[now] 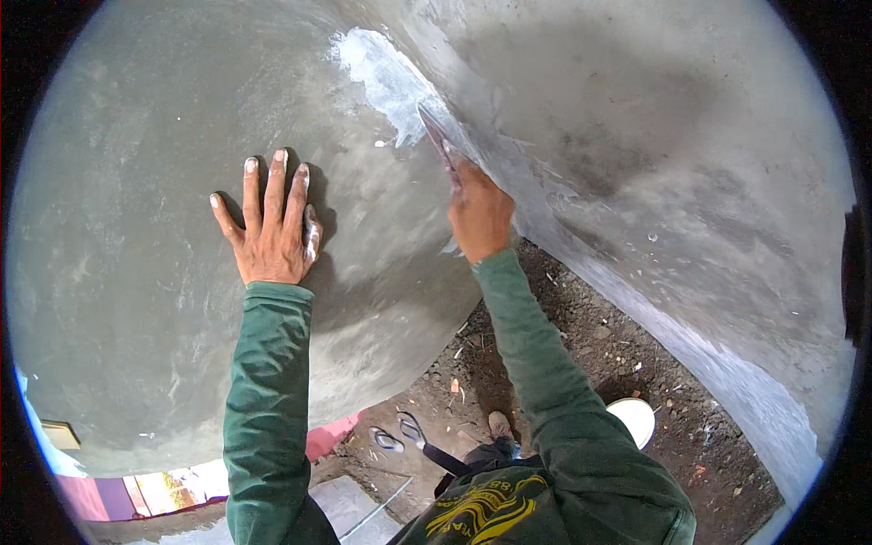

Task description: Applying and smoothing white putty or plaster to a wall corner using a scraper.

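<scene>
Head feed, me on remote. Hands are apart, one either side of 12 o'clock.

Left hand [272, 238] at 10 o'clock: fingers spread, palm down against the grey left wall [118, 209], pointing toward 12. Holds nothing. White smears on the fingertips and along the thumb [312, 238].

Right hand [480, 214] at 1 o'clock: clamped around a flat-bladed tool [441, 145]. The tool sits near 12, seen almost edge-on, tip up toward 11. Its tip is at the lower right edge of a white patch [381, 77] on the left wall, between 11 and 12. Can't tell from here how hard the blade bears, or whether it carries any paste.

Just right of the blade is the inside corner where the grey right wall [654, 109] meets the left one; that wall fills 1 to 3. I see a darker blotch on it at 2 and a pale band along its lower edge, running down to 4.

Green sleeves [266, 381] on both arms. Below: dirt ground [708, 472] with scattered debris, a white round object [633, 421] at 4 partly behind the right sleeve, a shoe [500, 424] at 5, a pair of sandals [387, 441] just past 6, a pink strip [329, 438] at 7.
</scene>
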### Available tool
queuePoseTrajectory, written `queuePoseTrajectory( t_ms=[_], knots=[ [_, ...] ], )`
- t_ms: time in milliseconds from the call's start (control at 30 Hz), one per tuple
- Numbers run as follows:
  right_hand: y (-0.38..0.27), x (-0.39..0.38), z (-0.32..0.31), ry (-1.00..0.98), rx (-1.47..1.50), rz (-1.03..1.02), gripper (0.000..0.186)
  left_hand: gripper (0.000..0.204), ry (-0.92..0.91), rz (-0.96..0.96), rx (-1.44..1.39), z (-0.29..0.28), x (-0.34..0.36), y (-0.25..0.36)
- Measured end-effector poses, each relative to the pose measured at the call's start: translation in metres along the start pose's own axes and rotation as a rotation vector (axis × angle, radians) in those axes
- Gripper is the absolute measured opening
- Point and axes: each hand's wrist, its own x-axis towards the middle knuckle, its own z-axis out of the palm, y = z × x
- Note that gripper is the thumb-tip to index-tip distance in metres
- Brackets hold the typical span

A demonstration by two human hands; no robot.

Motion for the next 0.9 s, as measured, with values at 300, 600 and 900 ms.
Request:
queuePoseTrajectory(
  t_ms=[300,600,900],
  knots=[
    [-0.015,-0.074,0.071,-0.146,0.029,0.101,0.061,0.057,0.001,0.004,0.024,0.0,0.007,0.005],
    [0.053,-0.066,0.03,0.008,0.048,0.28,0.045,0.058,-0.033,-0.005,0.053,0.002,0.0,-0.002],
    [0.097,-0.044,0.081,0.074,0.57,0.816,0.03,0.057,0.002,-0.009,0.023,0.008,0.006,0.009]
  ],
)
